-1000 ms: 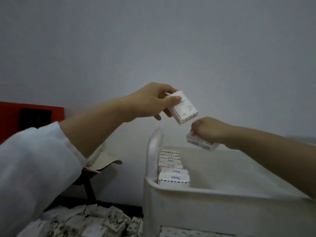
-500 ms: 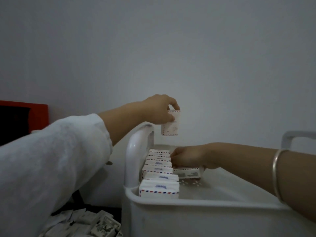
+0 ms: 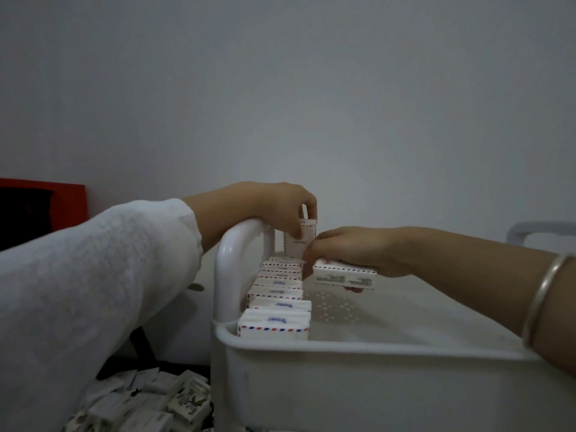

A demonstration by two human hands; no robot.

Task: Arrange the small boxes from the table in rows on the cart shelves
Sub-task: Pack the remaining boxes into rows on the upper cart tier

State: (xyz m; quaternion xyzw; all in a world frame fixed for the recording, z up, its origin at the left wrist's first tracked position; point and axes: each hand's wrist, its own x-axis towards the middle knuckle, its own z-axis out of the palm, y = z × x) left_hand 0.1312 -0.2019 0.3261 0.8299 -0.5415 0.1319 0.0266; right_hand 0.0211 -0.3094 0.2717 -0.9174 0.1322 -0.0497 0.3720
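Head camera shows your left hand (image 3: 286,210) pinching one small white cardboard box with red-and-blue striped edging (image 3: 299,244), held upright over the far left corner of the white plastic cart (image 3: 374,350). Your right hand (image 3: 352,247), with one silver bangle (image 3: 545,294) on its wrist, grips a second striped box (image 3: 343,275) flat above the cart's top shelf. One row of boxes (image 3: 276,307) lines the cart's left wall, six or seven in all, the far ones blurring together. A loose heap of boxes (image 3: 149,403) lies left of the cart, too jumbled to count.
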